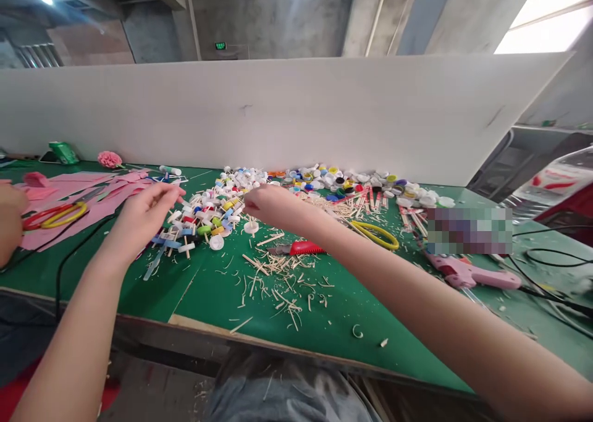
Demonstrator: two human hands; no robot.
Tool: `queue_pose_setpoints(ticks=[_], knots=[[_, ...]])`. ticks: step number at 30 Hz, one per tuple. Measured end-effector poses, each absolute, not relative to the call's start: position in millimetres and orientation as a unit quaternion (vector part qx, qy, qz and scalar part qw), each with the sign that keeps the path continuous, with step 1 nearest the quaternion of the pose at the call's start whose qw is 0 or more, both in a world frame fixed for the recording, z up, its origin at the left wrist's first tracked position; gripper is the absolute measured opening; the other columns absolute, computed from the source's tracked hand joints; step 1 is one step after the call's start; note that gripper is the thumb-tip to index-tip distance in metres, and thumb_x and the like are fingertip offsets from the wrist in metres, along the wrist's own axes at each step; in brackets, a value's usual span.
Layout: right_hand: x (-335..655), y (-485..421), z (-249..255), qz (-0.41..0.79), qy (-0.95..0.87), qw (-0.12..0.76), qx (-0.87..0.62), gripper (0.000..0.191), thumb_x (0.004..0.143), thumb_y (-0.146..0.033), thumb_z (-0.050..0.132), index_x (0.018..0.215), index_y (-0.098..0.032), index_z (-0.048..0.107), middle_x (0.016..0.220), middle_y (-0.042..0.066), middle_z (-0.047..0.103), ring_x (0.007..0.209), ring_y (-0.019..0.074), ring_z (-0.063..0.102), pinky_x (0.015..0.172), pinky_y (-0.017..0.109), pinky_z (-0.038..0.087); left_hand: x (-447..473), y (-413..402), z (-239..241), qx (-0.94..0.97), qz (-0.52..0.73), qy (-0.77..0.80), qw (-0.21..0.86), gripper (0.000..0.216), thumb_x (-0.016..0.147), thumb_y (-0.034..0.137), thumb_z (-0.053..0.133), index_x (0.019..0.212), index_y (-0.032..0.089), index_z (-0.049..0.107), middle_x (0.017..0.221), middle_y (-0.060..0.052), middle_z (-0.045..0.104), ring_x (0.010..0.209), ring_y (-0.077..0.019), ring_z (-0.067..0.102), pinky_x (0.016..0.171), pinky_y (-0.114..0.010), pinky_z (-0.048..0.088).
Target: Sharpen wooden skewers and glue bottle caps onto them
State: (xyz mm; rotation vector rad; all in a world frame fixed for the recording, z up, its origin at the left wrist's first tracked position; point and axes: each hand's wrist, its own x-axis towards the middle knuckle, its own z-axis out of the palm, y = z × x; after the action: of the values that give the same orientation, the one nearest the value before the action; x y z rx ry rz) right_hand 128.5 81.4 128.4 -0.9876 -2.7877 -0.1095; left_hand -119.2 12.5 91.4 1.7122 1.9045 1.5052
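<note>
Over the left edge of a pile of bottle caps on wooden sticks [204, 229] is my left hand [147, 215]. Its fingers are curled together, and anything between them is hidden. My right hand [263, 201] is closed above the pile's right side, its fingertips turned away from view. Just below it is a white cap on a stick [251, 227]; I cannot tell whether the hand holds it. A loose white cap [216, 242] lies at the pile's front. Beneath my right forearm, a red utility knife [306, 248] rests beside wood shavings [282, 264].
Loose caps [333, 178] line the white partition [278, 113]. Yellow-handled scissors [377, 233] and a corded pink glue gun [467, 274] lie right. Left are pink sheets [97, 215], red-and-yellow scissors [60, 215], a green can [63, 152] and another person's arm [10, 224].
</note>
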Motion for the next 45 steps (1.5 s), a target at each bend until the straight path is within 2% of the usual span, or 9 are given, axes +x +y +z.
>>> queue_pose_setpoints(ticks=[7,15,22,30,37,45], knots=[[76.9,94.8,110.6,-0.028,-0.945,0.074,-0.318,0.024,0.098,-0.024,0.045,0.08,-0.017,0.06,0.081,0.006,0.065,0.068,0.0129,0.048,0.061,0.028,0.031,-116.5,10.5,83.2,0.555,0.546,0.615,0.124,0.028,0.088,0.044,0.052,0.095,0.022,0.067,0.098,-0.002,0.067,0.082,-0.0139,0.055,0.073,-0.025,0.041],[59.2,98.3,103.9,-0.03,-0.949,0.072,-0.306,0.024,0.099,-0.026,0.045,0.085,-0.017,0.063,0.09,0.006,0.068,0.077,0.0141,0.052,0.064,0.028,0.033,-125.0,12.8,71.7,0.535,0.56,0.616,0.147,0.032,0.087,0.048,0.054,0.098,0.022,0.068,0.099,-0.004,0.067,0.082,-0.0152,0.055,0.068,-0.024,0.041],[55.5,101.0,109.9,-0.045,-0.951,0.071,-0.299,0.026,0.099,-0.028,0.043,0.087,-0.018,0.064,0.093,0.007,0.069,0.083,0.0168,0.055,0.067,0.031,0.034,-123.3,15.2,68.5,0.525,0.565,0.621,0.139,0.033,0.086,0.049,0.054,0.098,0.021,0.069,0.096,-0.003,0.067,0.071,-0.0135,0.051,0.064,-0.024,0.04],[64.3,94.9,107.6,-0.054,-0.953,0.045,-0.295,0.025,0.098,-0.027,0.044,0.091,-0.017,0.065,0.093,0.006,0.07,0.078,0.0152,0.055,0.065,0.03,0.035,-120.2,14.6,65.9,0.519,0.552,0.636,0.145,0.031,0.087,0.05,0.054,0.1,0.025,0.068,0.103,-0.002,0.067,0.087,-0.0156,0.057,0.069,-0.023,0.043],[71.2,94.2,111.1,-0.064,-0.952,0.036,-0.299,0.025,0.098,-0.03,0.045,0.098,-0.017,0.066,0.101,0.008,0.07,0.09,0.0186,0.057,0.075,0.033,0.038,-117.0,17.9,63.9,0.523,0.554,0.633,0.143,0.034,0.086,0.051,0.053,0.103,0.025,0.069,0.105,-0.003,0.069,0.083,-0.0167,0.056,0.067,-0.025,0.043],[95.1,91.8,122.1,-0.111,-0.95,0.052,-0.287,0.035,0.103,-0.027,0.034,0.104,-0.014,0.066,0.108,0.01,0.069,0.096,0.0204,0.056,0.084,0.035,0.037,-112.4,17.8,64.4,0.509,0.562,0.636,0.143,0.033,0.084,0.048,0.054,0.099,0.023,0.07,0.097,-0.005,0.068,0.085,-0.0195,0.057,0.069,-0.027,0.044]])
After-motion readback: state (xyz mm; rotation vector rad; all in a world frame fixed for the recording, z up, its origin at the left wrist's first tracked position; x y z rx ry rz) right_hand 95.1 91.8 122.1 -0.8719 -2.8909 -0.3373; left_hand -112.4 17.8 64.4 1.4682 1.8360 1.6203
